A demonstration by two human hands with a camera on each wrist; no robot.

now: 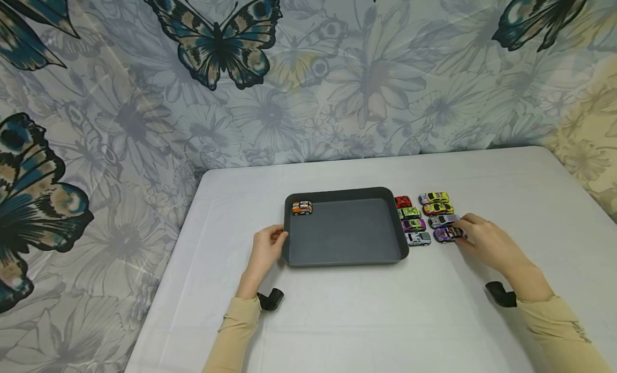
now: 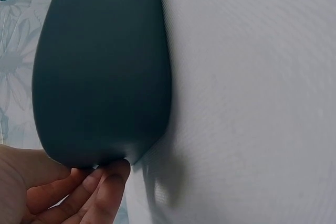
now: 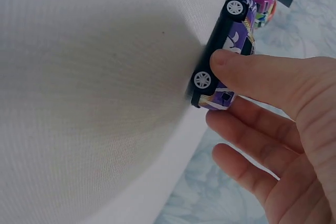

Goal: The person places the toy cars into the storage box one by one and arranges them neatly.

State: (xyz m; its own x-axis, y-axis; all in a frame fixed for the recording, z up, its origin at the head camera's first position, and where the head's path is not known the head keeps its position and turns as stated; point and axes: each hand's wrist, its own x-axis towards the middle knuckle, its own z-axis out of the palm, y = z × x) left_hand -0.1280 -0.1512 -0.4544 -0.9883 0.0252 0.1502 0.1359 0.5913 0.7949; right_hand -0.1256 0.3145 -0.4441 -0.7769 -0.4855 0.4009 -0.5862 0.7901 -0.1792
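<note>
A dark grey tray (image 1: 347, 231) lies on the table, with an orange and white toy car (image 1: 302, 208) in its far left corner. My left hand (image 1: 267, 247) pinches the tray's left edge between thumb and fingers (image 2: 110, 187). To the right of the tray, my right hand (image 1: 489, 244) holds a purple toy car (image 3: 239, 38), its thumb pressed on the car's side near a wheel. That car is the nearest one in the right-hand column. A silver toy car (image 1: 443, 221) lies just beyond it, close to the fingers.
Beside the tray's right rim stand a red car (image 1: 403, 202), a green car (image 1: 409, 213), a purple and green car (image 1: 413, 225) and a white car (image 1: 418, 238). Further right are a yellow car (image 1: 434, 198) and a yellow-red car (image 1: 437, 208). White cloth (image 1: 366, 319) covers the table.
</note>
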